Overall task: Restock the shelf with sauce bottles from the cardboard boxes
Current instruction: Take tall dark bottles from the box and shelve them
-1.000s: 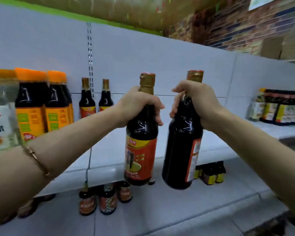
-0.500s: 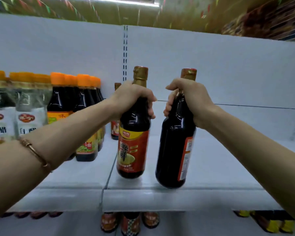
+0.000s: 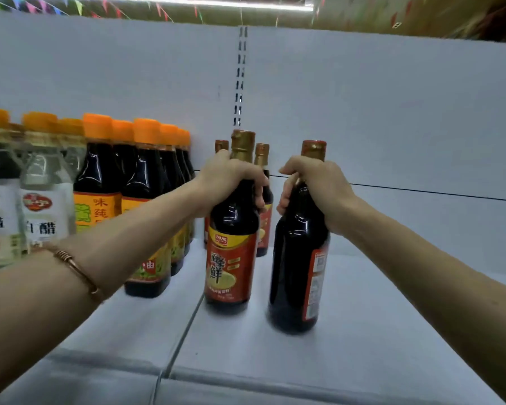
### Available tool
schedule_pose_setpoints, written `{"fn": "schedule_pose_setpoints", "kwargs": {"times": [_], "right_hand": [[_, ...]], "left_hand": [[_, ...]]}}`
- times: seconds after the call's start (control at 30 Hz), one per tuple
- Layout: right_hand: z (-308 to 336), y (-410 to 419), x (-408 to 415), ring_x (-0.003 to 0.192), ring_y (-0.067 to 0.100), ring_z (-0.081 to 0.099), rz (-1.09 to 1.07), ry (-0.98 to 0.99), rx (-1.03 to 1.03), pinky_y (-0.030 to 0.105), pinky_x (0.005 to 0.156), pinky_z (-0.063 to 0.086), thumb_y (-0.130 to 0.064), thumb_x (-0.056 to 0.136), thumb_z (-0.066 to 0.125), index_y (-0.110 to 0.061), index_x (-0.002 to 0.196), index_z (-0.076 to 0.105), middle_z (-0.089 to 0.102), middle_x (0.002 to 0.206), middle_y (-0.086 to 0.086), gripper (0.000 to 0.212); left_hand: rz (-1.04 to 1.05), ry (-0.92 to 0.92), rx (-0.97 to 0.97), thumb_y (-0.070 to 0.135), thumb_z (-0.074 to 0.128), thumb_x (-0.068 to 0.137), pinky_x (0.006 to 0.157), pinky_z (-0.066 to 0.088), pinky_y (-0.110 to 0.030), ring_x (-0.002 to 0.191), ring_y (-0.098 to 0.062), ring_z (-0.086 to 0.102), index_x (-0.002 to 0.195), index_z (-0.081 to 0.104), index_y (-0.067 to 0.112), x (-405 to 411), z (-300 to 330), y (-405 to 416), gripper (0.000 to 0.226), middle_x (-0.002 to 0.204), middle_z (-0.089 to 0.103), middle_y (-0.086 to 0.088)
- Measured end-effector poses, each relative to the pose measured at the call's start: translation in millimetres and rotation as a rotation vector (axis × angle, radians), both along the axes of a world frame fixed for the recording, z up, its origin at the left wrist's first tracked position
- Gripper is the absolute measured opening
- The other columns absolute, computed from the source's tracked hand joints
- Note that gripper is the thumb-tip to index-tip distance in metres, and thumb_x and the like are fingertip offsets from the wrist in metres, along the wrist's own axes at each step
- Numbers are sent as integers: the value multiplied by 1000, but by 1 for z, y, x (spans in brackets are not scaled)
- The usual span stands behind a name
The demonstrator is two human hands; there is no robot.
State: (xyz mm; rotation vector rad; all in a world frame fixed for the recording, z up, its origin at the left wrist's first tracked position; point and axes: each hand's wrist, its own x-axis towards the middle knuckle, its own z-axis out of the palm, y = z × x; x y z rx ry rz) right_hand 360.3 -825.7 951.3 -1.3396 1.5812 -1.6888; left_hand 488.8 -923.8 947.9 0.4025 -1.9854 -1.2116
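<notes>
left hand grips neck of red-label sauce bottle, right hand grips neck of second sauce bottle. both upright over white shelf, contact unclear.

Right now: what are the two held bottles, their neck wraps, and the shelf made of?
Left bottle and right bottle: glossy, sharp highlights; likely glass, could be hard plastic. Neck wraps: crinkled gold, probably foil or shrink film. Shelf: matte white, seamed panels; looks like painted metal.

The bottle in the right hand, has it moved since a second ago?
Yes. The right-hand bottle was held out before the shelf's front edge; now it stands further in, on the shelf board.
</notes>
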Motion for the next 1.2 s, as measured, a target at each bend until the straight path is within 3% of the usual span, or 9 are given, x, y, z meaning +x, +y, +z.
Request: {"fn": "schedule_pose_setpoints", "kwargs": {"times": [0.2, 0.37, 0.47, 0.6, 0.73, 0.83, 0.97, 1.07, 1.2], "right_hand": [[-7, -35, -25, 53, 27, 57, -10, -1, -59, 33, 60, 51, -17, 82, 60, 0, 55, 59, 58, 54, 15, 32], [-12, -58, -32, 52, 24, 60, -123, 85, -146, 37, 63, 53, -21, 84, 60, -6, 59, 62, 63, 54, 12, 29], [-13, -66, -32, 55, 25, 62, -157, 114, -184, 43, 69, 56, -21, 84, 60, -13, 65, 60, 67, 58, 13, 21], [-25, -68, -35, 59, 20, 67, -201, 213, -231, 41, 66, 56, -21, 84, 63, -18, 67, 58, 69, 62, 5, 18], [-44, -64, -37, 67, 8, 64, -284, 281, -209, 20, 59, 45, -35, 82, 70, -18, 81, 61, 66, 71, -9, 19], [-44, -60, -38, 75, 9, 63, -273, 306, -170, 21, 64, 45, -31, 80, 70, -21, 87, 57, 62, 78, -9, 18], [-43, -42, -37, 73, 10, 63, 22, 256, 12, 27, 71, 51, -18, 88, 55, -19, 87, 54, 65, 79, -4, 2], [-55, -32, -41, 99, 18, 67, 44, 216, 174, 40, 92, 52, -32, 91, 60, -22, 119, 50, 68, 110, 0, 31], [-63, -31, -31, 105, 16, 63, -96, 314, 139, 35, 86, 54, -56, 81, 67, -26, 125, 38, 59, 117, -6, 61]], "left_hand": [[76, 54, 7, 0, 59, 78, 79, 56, -48, 66, -43, 64, 56, 62, 4, -19, -11, -32, 22, 62, 64, -22], [93, 134, -1, 4, 60, 78, 72, 55, -47, 63, -44, 63, 72, 56, 1, -34, -16, -47, 7, 61, 65, -23], [223, 104, -135, 15, 63, 82, 76, 55, -42, 69, -31, 68, 81, 60, 0, -42, -19, -51, 14, 73, 71, -16], [389, 134, -263, 35, 63, 86, 66, 48, -34, 72, -18, 62, 85, 55, 17, -43, -21, -50, 19, 77, 63, -2], [453, 53, -237, 57, 60, 84, 71, 50, -30, 86, -9, 61, 110, 48, 23, -35, -48, -44, 45, 93, 61, 7], [458, -29, -191, 67, 66, 71, 85, 54, -37, 103, -11, 60, 124, 38, 27, -26, -77, -41, 72, 117, 58, 6], [350, -122, -171, 43, 82, 68, 100, 47, -44, 120, -11, 50, 142, 13, 44, -14, -101, -30, 102, 138, 45, 11], [325, -101, -141, 30, 85, 69, 100, 46, -41, 118, -9, 50, 145, 10, 42, -9, -104, -29, 107, 135, 47, 12], [353, -127, -133, 26, 82, 72, 98, 46, -43, 117, -15, 53, 143, 10, 33, -6, -101, -28, 101, 135, 48, 2]]}}
